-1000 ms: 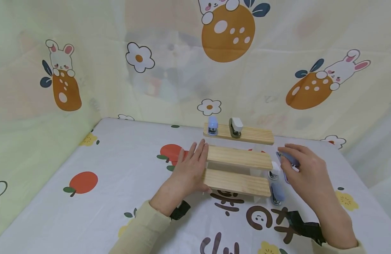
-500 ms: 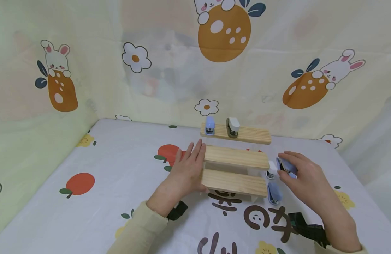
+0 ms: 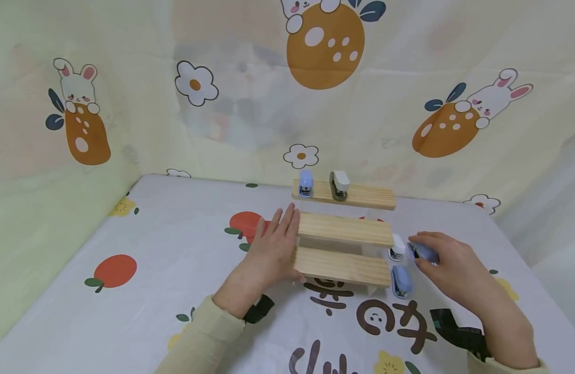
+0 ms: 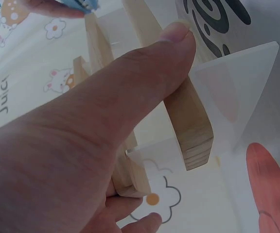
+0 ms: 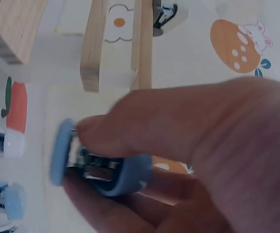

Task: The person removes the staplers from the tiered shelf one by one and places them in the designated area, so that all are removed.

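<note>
My two hands are well apart. My left hand [image 3: 273, 254] lies on the left end of the wooden shelf [image 3: 345, 228], its fingers long and straight, with the thumb by the low board [image 3: 338, 266]. My right hand [image 3: 455, 265] pinches a blue stapler [image 3: 425, 253] out past the shelf's other end, so this hand is the nearer one to the right ends of the boards. The boards run long from left to right, and the shelf sits to the left of the stapler I hold. A white stapler [image 3: 397, 246] stands in between, just beside the shelf. A second blue stapler [image 3: 401, 281] is nearer to me on the worktop [image 3: 198, 259]. My fingers hide a lot of the one I hold, so I can't tell which way its long side points or if it touches the worktop. On the back board [image 3: 371, 196] stand a little blue stapler [image 3: 306, 184], at the left, and a white-and-dark stapler [image 3: 339, 187], with bare wood to the right of them.
</note>
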Available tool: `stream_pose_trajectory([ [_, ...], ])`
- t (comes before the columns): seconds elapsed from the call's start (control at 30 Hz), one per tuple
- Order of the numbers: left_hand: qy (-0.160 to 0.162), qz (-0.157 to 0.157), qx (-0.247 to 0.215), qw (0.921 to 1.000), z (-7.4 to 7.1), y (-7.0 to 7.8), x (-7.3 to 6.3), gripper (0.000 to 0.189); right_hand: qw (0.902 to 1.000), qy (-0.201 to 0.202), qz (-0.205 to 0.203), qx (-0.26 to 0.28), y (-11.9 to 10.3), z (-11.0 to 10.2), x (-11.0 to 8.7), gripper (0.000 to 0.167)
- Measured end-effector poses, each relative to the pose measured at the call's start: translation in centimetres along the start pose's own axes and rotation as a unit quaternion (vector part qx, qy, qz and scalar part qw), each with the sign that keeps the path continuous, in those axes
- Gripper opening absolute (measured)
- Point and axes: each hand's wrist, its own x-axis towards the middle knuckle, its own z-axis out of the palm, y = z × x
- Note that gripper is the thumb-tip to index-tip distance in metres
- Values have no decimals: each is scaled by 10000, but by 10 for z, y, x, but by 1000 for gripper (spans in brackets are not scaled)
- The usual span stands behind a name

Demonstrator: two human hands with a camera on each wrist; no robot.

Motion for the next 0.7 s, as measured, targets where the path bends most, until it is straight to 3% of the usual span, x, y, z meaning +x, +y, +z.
stream_pose_trajectory([
  [0.23,59,33,-51,10000,-1,-1,-1,139,9978,-643,166,-76,13,2,1,43],
  [0.47,102,60,-127,9998,-1,-1,-2,138,9883,-1462,405,-163,22,7,8,41],
  [0.7,84,63,-127,9999,0,-1,-1,139,9809,-1831,626,-169,25,14,9,37],
])
